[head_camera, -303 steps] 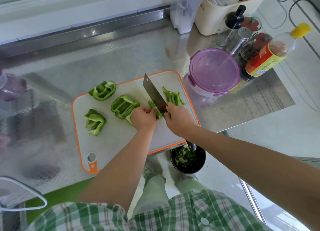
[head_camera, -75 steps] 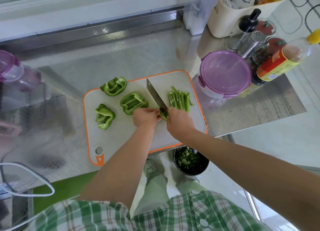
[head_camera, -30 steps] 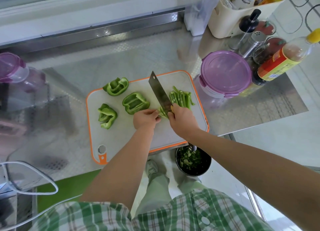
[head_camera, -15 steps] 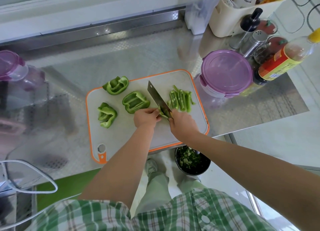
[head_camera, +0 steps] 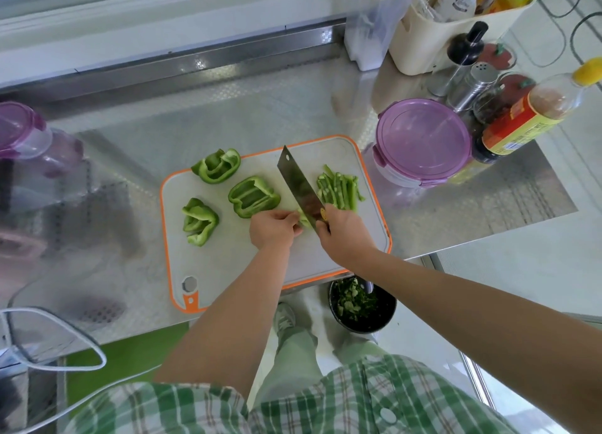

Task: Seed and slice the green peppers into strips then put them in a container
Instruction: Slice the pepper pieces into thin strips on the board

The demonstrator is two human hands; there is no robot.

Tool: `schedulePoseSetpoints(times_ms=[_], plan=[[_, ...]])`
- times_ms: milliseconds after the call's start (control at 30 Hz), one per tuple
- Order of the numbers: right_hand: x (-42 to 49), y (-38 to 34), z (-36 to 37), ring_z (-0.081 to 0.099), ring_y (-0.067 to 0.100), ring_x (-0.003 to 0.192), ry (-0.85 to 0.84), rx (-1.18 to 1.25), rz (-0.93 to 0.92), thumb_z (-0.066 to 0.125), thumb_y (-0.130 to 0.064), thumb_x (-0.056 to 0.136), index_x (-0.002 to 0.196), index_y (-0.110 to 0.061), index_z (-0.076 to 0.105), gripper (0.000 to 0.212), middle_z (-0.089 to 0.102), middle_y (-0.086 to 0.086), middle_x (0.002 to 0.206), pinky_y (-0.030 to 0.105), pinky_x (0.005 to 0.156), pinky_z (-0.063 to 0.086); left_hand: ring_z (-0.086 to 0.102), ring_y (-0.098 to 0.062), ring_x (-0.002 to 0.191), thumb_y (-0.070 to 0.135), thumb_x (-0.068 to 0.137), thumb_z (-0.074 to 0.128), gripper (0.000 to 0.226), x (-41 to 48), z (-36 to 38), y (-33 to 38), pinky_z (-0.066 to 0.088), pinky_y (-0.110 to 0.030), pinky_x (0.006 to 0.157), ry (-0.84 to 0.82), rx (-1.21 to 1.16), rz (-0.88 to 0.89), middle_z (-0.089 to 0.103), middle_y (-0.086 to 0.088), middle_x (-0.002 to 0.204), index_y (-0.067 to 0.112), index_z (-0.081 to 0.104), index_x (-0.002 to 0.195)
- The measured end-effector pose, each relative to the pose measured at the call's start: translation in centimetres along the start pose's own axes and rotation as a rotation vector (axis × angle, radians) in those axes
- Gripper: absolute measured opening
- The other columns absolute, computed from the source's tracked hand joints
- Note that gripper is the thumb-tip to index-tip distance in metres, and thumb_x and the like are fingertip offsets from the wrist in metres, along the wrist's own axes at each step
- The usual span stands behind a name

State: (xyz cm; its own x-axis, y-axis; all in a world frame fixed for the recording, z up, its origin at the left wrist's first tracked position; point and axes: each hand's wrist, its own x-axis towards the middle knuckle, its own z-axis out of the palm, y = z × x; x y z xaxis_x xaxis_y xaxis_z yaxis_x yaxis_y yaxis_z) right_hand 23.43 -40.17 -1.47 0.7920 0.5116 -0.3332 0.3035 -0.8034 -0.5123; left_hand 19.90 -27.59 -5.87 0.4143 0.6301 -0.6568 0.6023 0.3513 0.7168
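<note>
On the orange-rimmed white cutting board (head_camera: 234,271) my left hand (head_camera: 275,227) holds down a small green pepper piece (head_camera: 303,218) with curled fingers. My right hand (head_camera: 345,235) grips the cleaver (head_camera: 299,186), whose blade stands just right of that piece. A pile of cut pepper strips (head_camera: 340,191) lies to the right of the blade. Three uncut pepper pieces lie on the board's left: one at the back (head_camera: 216,166), one in the middle (head_camera: 254,196), one at the left (head_camera: 199,221). A round container with a purple lid (head_camera: 423,140) stands right of the board.
A black bowl of green scraps (head_camera: 361,306) sits on the floor below the counter edge. Bottles, shakers and a cream bin (head_camera: 433,43) crowd the back right. A purple-lidded container (head_camera: 22,130) stands at the far left, and a white cable (head_camera: 58,336) loops at the lower left.
The cleaver has gone up and down through the small pepper piece. The strip pile right of the blade has grown, and the piece under my left hand has shrunk.
</note>
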Motion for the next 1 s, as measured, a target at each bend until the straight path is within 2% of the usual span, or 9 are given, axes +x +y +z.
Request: schedulePoseSetpoints(times_ms=[167,333,567,667,733,867,1000], plan=[[-0.3,-0.3,0.5,0.047,0.032,0.069,0.0,-0.006,0.039,0.042,-0.02,0.098,0.094,-0.006,0.045,0.014,0.049,0.012,0.076,0.035,0.058,0.036,0.069,-0.019,0.057,0.007,0.08,0.079,0.024,0.1,0.2,-0.1,0.06,-0.043,0.079,0.016,0.059,0.022,0.064,0.006,0.047,0.014,0.066,0.06],[-0.3,-1.0,0.6,0.046,0.03,0.071,-0.019,-0.029,0.078,0.04,-0.019,0.099,0.087,-0.011,0.036,0.014,0.047,0.011,0.078,0.036,0.059,0.037,0.071,-0.023,0.06,0.008,0.079,0.079,0.025,0.2,0.3,-0.1,0.06,-0.042,0.079,0.032,0.104,0.024,0.064,0.006,0.045,0.015,0.066,0.058],[0.8,-2.0,1.0,0.045,0.028,0.072,-0.057,-0.113,0.114,0.042,-0.013,0.097,0.089,-0.013,0.035,0.011,0.046,0.008,0.079,0.034,0.061,0.035,0.072,-0.026,0.064,0.007,0.08,0.077,0.026,0.1,0.1,0.3,0.06,-0.042,0.078,0.022,0.135,0.024,0.067,-0.002,0.058,0.016,0.065,0.058],[1.2,-1.8,1.3,0.049,0.031,0.075,-0.023,-0.083,0.108,0.042,-0.017,0.098,0.094,-0.01,0.04,0.008,0.052,0.011,0.082,0.035,0.062,0.036,0.071,-0.026,0.062,0.007,0.079,0.078,0.026,0.1,0.1,0.1,0.061,-0.044,0.077,0.017,0.145,0.026,0.066,0.001,0.052,0.015,0.066,0.058],[1.3,-1.2,1.6,0.055,0.035,0.079,0.021,-0.029,0.11,0.041,-0.02,0.099,0.101,-0.006,0.047,0.015,0.058,0.015,0.087,0.035,0.06,0.036,0.07,-0.025,0.058,0.01,0.081,0.077,0.026,0.2,0.1,-0.2,0.06,-0.044,0.077,-0.003,0.154,0.032,0.065,0.003,0.048,0.015,0.066,0.058],[1.3,-0.8,1.0,0.05,0.031,0.069,0.067,0.074,0.101,0.042,-0.019,0.098,0.091,-0.007,0.043,0.014,0.049,0.011,0.073,0.035,0.057,0.033,0.068,-0.02,0.053,0.012,0.083,0.077,0.023,0.0,0.0,0.0,0.061,-0.043,0.078,-0.019,0.129,0.019,0.066,0.001,0.054,0.011,0.066,0.063],[0.6,-0.6,-0.1,0.045,0.027,0.063,0.031,0.04,0.019,0.044,-0.019,0.098,0.092,-0.006,0.046,0.015,0.04,0.001,0.063,0.032,0.054,0.031,0.063,-0.019,0.048,0.005,0.082,0.076,0.023,-0.1,0.1,0.0,0.06,-0.048,0.078,-0.005,0.055,-0.017,0.064,-0.004,0.054,0.006,0.063,0.063]])
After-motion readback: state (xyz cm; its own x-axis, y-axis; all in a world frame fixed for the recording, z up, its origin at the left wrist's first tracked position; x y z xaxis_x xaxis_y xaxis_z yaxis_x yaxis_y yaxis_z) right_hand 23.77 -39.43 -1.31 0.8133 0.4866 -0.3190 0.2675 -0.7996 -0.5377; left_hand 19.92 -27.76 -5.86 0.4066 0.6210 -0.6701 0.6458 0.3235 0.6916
